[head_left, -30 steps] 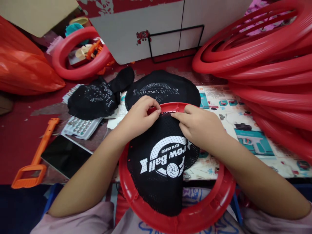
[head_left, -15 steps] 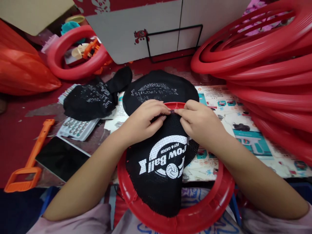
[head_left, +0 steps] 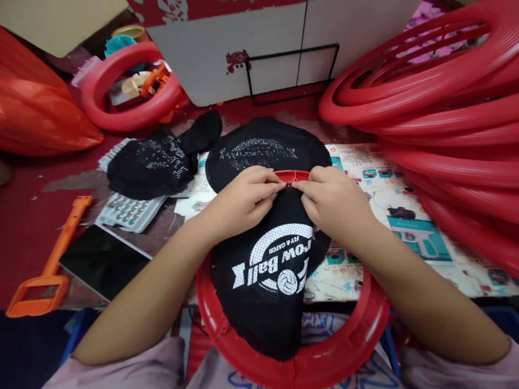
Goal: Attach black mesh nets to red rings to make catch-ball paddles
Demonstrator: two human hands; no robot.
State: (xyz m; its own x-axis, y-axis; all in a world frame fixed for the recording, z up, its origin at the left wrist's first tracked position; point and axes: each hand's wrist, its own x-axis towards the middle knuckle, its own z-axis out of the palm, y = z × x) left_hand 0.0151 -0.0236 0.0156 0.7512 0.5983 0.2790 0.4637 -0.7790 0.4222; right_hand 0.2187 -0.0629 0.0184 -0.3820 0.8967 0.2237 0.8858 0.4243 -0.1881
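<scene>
A red plastic ring [head_left: 235, 335] rests against the table edge and my lap, its ribbed inner side facing up. Across its left part lies a black mesh fabric [head_left: 259, 319] with white printed lettering and a ball picture, partly folded over on the right. At the ring's far rim, my left hand [head_left: 257, 197] pinches the edge of the mesh. Close beside it, my right hand [head_left: 332, 200] pinches the same edge from the other side. Only a short piece of mesh shows between the fingertips.
Another black mesh piece [head_left: 263, 143] lies just beyond the ring. Red rings [head_left: 425, 113] are piled at the right. To the left are a crumpled black mesh [head_left: 148, 167], a calculator [head_left: 130, 210], a dark-screened tablet [head_left: 105, 262] and an orange plastic handle [head_left: 51, 270]. A white box [head_left: 267, 48] stands behind.
Both hands stay at the far rim, with only slight finger movement. The view has shifted very slightly; the mesh and the ring lie as before.
</scene>
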